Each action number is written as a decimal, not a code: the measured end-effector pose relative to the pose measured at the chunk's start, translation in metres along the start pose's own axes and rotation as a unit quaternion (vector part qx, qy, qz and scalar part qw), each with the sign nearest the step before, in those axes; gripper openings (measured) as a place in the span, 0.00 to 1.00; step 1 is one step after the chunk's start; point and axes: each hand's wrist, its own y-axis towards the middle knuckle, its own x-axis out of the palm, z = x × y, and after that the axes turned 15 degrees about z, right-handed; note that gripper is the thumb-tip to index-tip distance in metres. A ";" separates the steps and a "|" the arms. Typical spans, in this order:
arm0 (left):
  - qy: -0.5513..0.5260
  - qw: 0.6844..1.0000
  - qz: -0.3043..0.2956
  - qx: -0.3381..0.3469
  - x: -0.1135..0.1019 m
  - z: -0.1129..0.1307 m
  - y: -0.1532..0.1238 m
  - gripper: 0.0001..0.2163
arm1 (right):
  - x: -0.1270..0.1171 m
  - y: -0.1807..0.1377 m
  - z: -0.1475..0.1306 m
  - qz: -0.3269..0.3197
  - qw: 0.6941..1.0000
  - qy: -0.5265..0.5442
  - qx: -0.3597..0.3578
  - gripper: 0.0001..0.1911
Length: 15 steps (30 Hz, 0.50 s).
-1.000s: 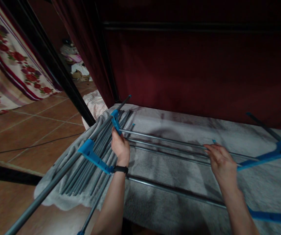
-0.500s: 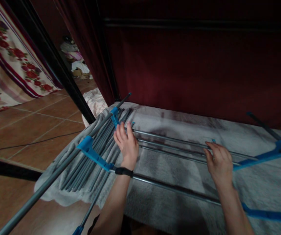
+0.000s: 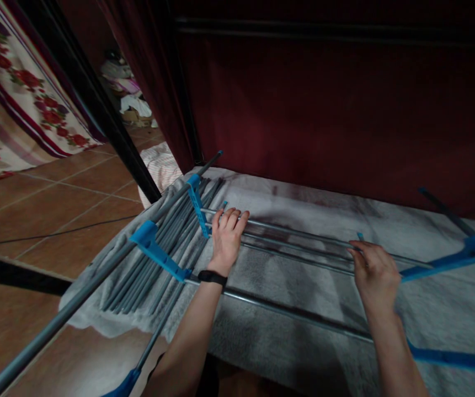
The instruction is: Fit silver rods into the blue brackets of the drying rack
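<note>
A partly assembled rack of grey metal tubes and blue plastic brackets lies on a bed. My left hand [image 3: 227,240], with a dark wristband, curls its fingers over the rear metal rod [image 3: 287,229], close to the left rear blue bracket [image 3: 198,207]. Farther right along that rod, my right hand [image 3: 375,273] pinches it between thumb and fingers, near the right rear blue bracket [image 3: 452,262]. Two thinner rods run parallel in front of it. Nearer to me, a thicker tube [image 3: 287,311] joins the left front bracket [image 3: 158,251] and right front bracket [image 3: 460,357].
Several loose grey tubes [image 3: 150,270] lie bundled on the grey blanket [image 3: 303,353] at left. Black bed posts [image 3: 108,127] and a dark red curtain [image 3: 324,121] bound the bed. A cable [image 3: 55,234] crosses the tiled floor.
My left hand has moved right, away from the rear bracket, and its fingers have come down over the rear rod. My right hand has shifted slightly right and stays on the rod.
</note>
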 end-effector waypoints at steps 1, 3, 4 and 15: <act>0.002 1.000 0.000 0.003 0.000 0.000 0.001 0.20 | 0.000 0.000 0.000 0.000 1.000 0.001 -0.001 0.12; 0.006 1.000 0.000 0.005 0.000 0.000 0.001 0.20 | 0.001 0.000 0.002 0.000 1.000 0.005 0.000 0.11; 0.007 1.000 -0.001 0.004 0.000 0.000 0.002 0.20 | 0.001 0.000 0.002 -0.002 1.000 0.007 0.002 0.11; -0.023 1.000 -0.004 -0.011 -0.002 0.000 0.003 0.20 | 0.000 0.000 0.003 -0.005 1.000 0.023 0.007 0.12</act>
